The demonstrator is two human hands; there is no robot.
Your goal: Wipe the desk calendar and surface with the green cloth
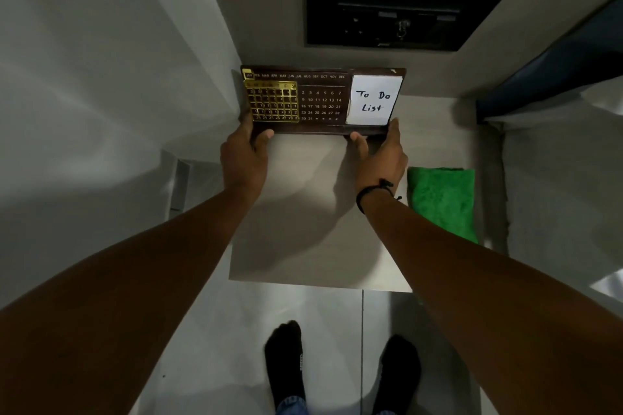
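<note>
Hands: we are gripping the desk calendar (pixel 323 100) at the worktop's (pixel 313 212) far edge, left hand (pixel 243 154) and right hand (pixel 380 156) clasping its lower corners, keeping it level; green cloth (pixel 441 202) is lying rightward.

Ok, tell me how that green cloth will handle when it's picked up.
The green cloth looks plush and folded, so it will probably droop and unfold when lifted by one corner. It is likely light, and its fuzzy pile should grip the surface rather than slide.
</note>
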